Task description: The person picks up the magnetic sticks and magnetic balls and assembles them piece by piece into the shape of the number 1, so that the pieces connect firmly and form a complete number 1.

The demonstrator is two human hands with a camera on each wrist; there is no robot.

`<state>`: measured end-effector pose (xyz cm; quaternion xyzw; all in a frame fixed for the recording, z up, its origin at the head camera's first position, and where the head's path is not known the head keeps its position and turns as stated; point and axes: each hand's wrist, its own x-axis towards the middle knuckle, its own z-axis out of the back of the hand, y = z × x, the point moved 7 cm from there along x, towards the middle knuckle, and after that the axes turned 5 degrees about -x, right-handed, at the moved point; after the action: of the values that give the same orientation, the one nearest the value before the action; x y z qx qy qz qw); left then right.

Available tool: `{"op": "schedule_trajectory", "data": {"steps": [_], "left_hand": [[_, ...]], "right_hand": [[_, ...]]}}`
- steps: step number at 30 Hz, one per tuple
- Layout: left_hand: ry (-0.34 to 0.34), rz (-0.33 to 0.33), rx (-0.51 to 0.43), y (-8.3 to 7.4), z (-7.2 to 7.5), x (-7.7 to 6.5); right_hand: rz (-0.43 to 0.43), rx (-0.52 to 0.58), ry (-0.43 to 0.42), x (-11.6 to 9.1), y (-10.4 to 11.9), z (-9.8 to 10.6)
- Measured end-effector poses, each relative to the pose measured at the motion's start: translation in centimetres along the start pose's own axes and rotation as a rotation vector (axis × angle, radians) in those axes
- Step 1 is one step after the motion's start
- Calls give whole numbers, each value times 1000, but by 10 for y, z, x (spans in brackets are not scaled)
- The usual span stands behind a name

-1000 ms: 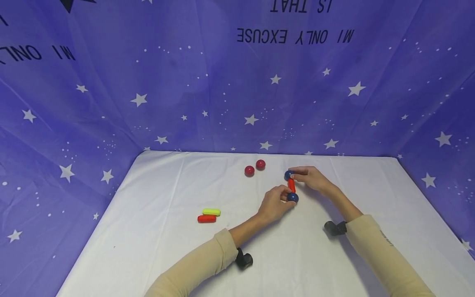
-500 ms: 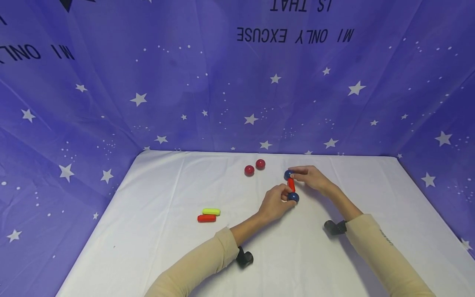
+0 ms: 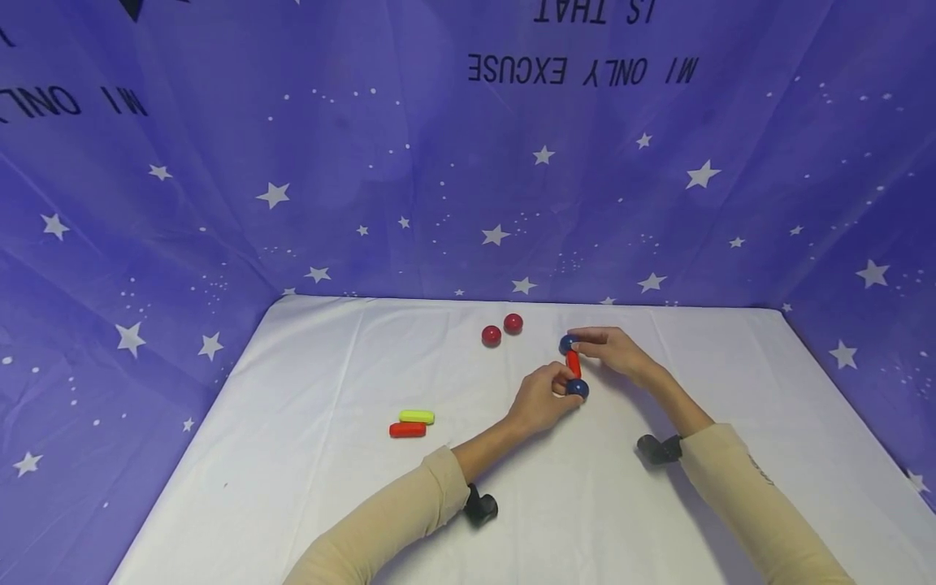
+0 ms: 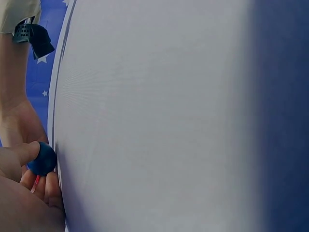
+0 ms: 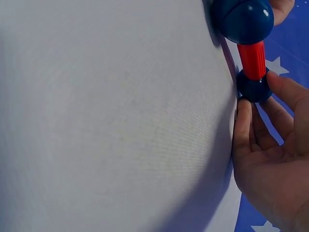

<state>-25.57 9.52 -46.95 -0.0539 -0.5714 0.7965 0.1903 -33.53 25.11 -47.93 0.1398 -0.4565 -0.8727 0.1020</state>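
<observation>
Two glossy blue balls are joined end to end by a short red rod [image 3: 574, 365], right of the table's middle. With thumb and fingers, my left hand [image 3: 541, 400] pinches the nearer blue ball [image 3: 578, 390]. The farther blue ball [image 3: 568, 344] is pinched by my right hand [image 3: 614, 351], reaching in from the right. In the right wrist view the red rod [image 5: 252, 61] meets both balls, and the right thumb presses on the smaller-looking ball [image 5: 254, 88]. My left hand [image 4: 24, 198] hides most of the rod in the left wrist view.
Two red balls [image 3: 502, 331] lie at the back, left of the hands. A yellow rod [image 3: 417, 417] and a red rod [image 3: 407, 430] lie side by side at the left. The white tablecloth [image 3: 292, 504] reaches back to a purple star-patterned curtain [image 3: 409, 146].
</observation>
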Motion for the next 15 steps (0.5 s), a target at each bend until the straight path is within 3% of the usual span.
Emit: {"op": "schedule_trajectory", "data": {"steps": [7, 15], "left_hand": [[-3, 16, -15, 0, 2, -1], [0, 8, -10, 0, 1, -1]], "right_hand": [[2, 28, 2, -1, 2, -1], [5, -52, -34, -7, 0, 2]]}}
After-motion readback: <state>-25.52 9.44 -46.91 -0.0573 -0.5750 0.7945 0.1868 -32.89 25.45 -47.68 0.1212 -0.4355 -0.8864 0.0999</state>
